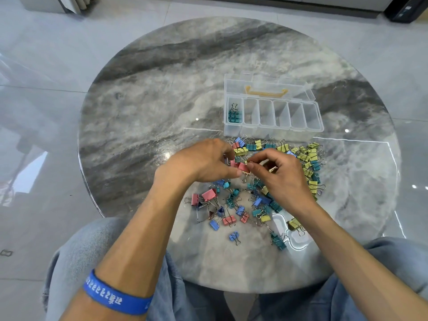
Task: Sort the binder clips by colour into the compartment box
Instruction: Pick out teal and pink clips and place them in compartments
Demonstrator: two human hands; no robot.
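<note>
A heap of binder clips [261,200] in pink, blue, teal and yellow lies on the round marble table [162,107]. Behind it stands the clear compartment box [273,117] with its lid open. Its leftmost compartment holds teal clips [234,115]; the other compartments look bare. My left hand [203,163] grips pink clips [242,167] above the heap. My right hand [280,174] pinches the wire handle of a clip right next to the pink ones; the clip's colour is hidden by my fingers.
The box lid [266,85], with a yellow handle, lies flat behind the compartments. Yellow clips [310,158] cluster at the heap's right side. A blue wristband [111,295] is on my left forearm. The table's near edge is over my knees.
</note>
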